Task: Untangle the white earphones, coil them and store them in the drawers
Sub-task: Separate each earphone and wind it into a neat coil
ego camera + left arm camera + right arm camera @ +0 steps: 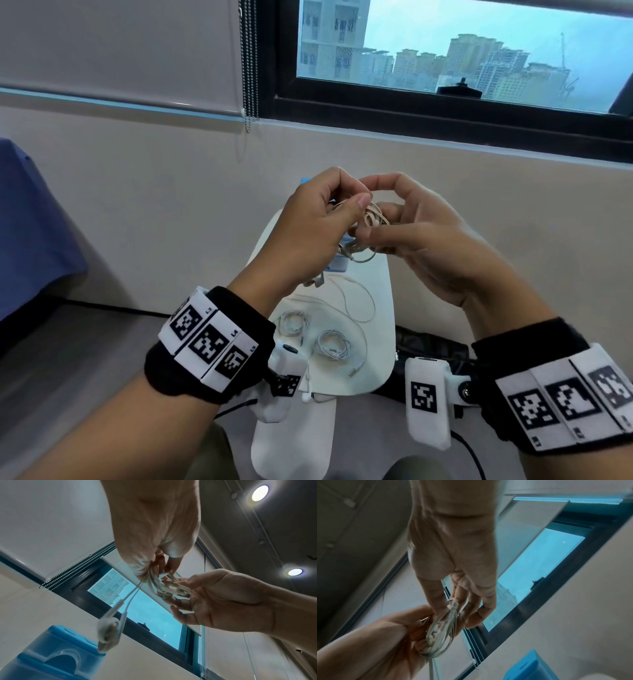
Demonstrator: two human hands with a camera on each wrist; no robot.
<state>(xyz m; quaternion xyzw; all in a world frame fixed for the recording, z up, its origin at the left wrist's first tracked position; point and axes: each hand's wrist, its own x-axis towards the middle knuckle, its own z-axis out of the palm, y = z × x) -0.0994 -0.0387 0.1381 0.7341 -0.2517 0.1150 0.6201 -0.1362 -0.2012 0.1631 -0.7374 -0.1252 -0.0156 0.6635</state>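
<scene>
Both hands up: left hand [308, 233] pinches the coil [368, 219], right hand [421, 240] fingers curled around it, earbuds [108, 630] dangling below the left grip.

the head camera looks down and forward at both hands raised before a window [445, 51]. each wrist camera sits close beneath its hand, facing up toward the ceiling; both share that window [145, 608] [539, 568], the earphone coil [171, 589] [441, 632].
</scene>
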